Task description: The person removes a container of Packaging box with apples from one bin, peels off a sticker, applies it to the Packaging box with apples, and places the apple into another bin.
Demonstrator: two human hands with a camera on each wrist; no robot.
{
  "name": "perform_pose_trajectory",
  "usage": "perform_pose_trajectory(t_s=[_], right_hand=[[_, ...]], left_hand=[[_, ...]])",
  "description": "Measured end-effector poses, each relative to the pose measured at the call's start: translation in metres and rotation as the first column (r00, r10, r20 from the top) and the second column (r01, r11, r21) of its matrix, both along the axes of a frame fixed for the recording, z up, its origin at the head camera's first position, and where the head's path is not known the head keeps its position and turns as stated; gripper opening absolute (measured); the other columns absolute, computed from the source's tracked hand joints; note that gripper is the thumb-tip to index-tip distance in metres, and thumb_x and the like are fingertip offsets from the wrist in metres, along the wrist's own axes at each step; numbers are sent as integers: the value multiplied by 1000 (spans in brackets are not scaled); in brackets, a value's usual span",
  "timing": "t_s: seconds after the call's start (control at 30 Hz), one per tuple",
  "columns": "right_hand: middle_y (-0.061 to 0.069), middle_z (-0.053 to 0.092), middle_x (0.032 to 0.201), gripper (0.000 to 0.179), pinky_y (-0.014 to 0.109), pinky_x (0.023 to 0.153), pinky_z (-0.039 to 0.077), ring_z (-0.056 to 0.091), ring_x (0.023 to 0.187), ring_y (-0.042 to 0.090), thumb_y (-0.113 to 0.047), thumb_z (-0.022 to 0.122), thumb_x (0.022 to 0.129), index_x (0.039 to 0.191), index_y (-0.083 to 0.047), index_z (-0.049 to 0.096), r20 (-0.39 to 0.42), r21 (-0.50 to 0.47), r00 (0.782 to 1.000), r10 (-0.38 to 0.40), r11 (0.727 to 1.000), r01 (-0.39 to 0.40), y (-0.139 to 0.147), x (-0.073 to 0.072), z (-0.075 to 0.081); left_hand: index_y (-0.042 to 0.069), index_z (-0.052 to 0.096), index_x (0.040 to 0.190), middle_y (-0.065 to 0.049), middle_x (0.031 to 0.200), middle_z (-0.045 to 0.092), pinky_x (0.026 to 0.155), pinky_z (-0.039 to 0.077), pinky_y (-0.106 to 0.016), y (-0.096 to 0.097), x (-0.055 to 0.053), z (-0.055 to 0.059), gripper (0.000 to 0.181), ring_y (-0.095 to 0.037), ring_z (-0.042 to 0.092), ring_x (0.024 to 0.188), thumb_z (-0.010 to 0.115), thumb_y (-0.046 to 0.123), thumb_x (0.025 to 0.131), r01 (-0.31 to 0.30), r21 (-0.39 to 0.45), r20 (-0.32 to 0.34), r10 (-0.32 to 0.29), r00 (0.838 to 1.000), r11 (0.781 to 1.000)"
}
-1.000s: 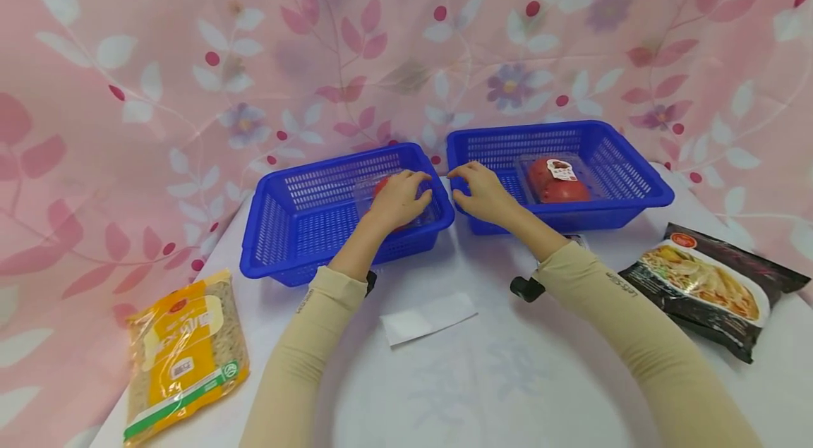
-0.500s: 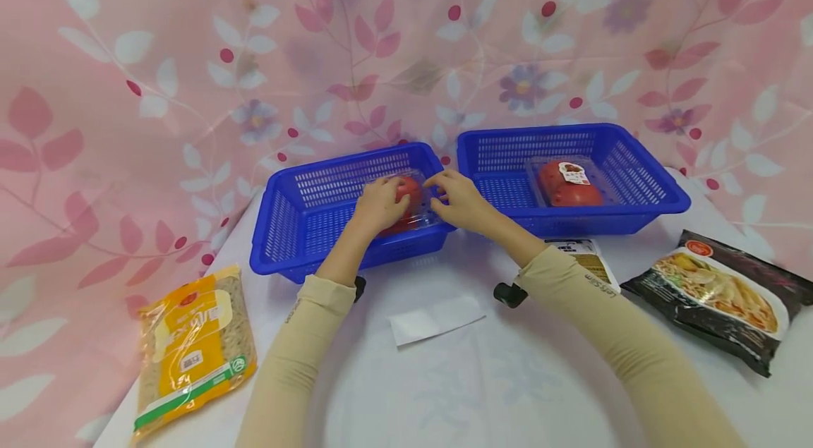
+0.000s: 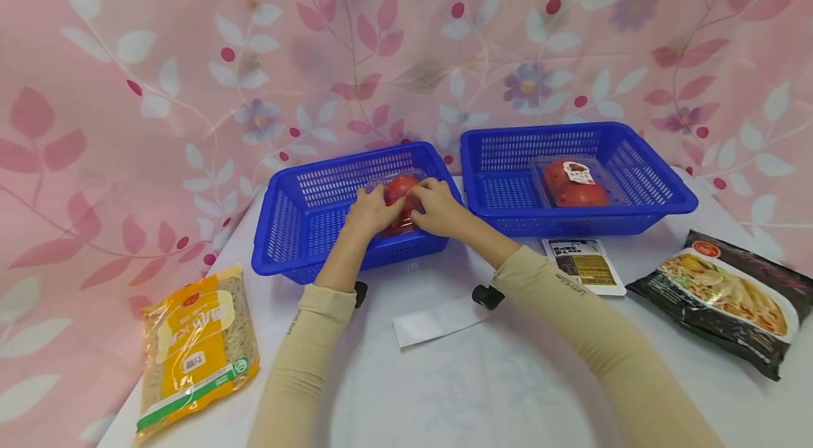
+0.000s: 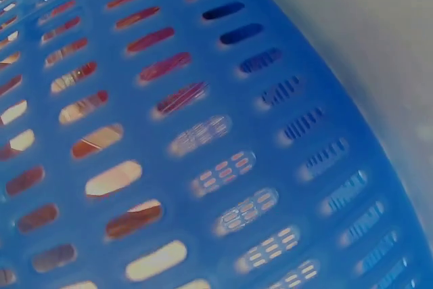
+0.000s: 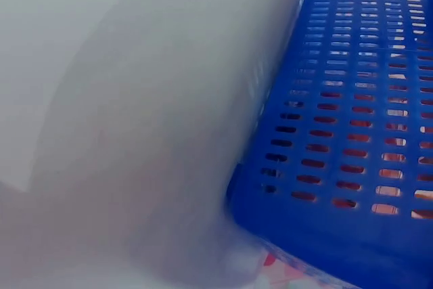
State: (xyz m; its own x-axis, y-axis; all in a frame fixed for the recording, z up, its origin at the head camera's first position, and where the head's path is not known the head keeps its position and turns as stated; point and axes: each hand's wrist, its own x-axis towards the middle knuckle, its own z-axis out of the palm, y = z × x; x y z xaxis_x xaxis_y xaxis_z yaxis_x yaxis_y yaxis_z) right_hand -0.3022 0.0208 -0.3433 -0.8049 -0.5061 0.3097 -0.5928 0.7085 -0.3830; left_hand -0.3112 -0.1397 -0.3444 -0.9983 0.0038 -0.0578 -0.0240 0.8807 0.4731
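Inside the left blue basket [image 3: 279, 222] lies a clear plastic box of red tomatoes [image 3: 401, 187], at the basket's right end. My left hand [image 3: 368, 214] holds the box's left side, its thumb reaching toward the tomatoes. From the right, my right hand [image 3: 440, 209] reaches over the rim, fingers and thumb curled at the box. The hands partly cover the box. In the left wrist view, the slotted basket wall [image 4: 379, 167] fills most of the picture, red showing through its slots. The right wrist view shows the basket's outer wall [image 5: 338, 241] and white cloth; neither wrist view shows a hand.
A second blue basket [image 3: 571, 224] on the right holds another box of tomatoes [image 3: 579, 192] with a white label. A yellow bag [image 3: 197, 349] lies at left, a black noodle packet [image 3: 724, 296] at right. A small flat packet [image 3: 587, 268] and white paper [image 3: 432, 324] lie in front.
My right hand has moved left from between the baskets to the tomato box. My left hand has shifted to the box's left side, uncovering more tomatoes. The view has shifted slightly.
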Motion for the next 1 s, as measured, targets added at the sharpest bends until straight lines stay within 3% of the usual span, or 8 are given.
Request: perform_pose_trajectory(t_s=[0.23, 0.53, 0.8, 1.0], right_hand=[[26, 37, 133, 40, 53, 94, 36, 34, 115, 44, -21, 55, 88, 123, -2, 51, 140, 121, 978, -156, 983, 140, -9, -6, 2], [25, 24, 141, 56, 56, 98, 32, 29, 123, 44, -37, 42, 93, 139, -6, 35, 281, 190, 926, -254, 960, 206, -23, -15, -2], [24, 23, 137, 56, 56, 97, 31, 31, 122, 44, -34, 45, 91, 140, -9, 32, 358, 149, 902, -243, 968, 202, -25, -23, -2], [27, 9, 146, 61, 56, 103, 22, 19, 129, 50, -37, 38, 95, 146, -8, 20, 416, 165, 887, -202, 976, 144, -25, -29, -2]], left_hand=[[9, 25, 141, -31, 138, 22, 94, 34, -59, 3, -3, -5, 66, -47, 40, 117, 46, 46, 91, 7, 55, 34, -9, 999, 998], [4, 22, 142, -34, 143, -1, 94, 35, -56, 3, -3, -3, 58, -48, 41, 117, 44, 32, 96, 29, 111, 48, -35, 998, 993], [5, 19, 144, -35, 144, 3, 99, 25, -61, 1, -3, -1, 57, -49, 22, 128, 39, 31, 98, 32, 123, 86, -43, 995, 992], [6, 12, 146, -33, 145, 0, 99, 24, -61, 0, -7, -2, 63, -48, 21, 129, 39, 33, 96, 47, 104, 126, -60, 990, 993]])
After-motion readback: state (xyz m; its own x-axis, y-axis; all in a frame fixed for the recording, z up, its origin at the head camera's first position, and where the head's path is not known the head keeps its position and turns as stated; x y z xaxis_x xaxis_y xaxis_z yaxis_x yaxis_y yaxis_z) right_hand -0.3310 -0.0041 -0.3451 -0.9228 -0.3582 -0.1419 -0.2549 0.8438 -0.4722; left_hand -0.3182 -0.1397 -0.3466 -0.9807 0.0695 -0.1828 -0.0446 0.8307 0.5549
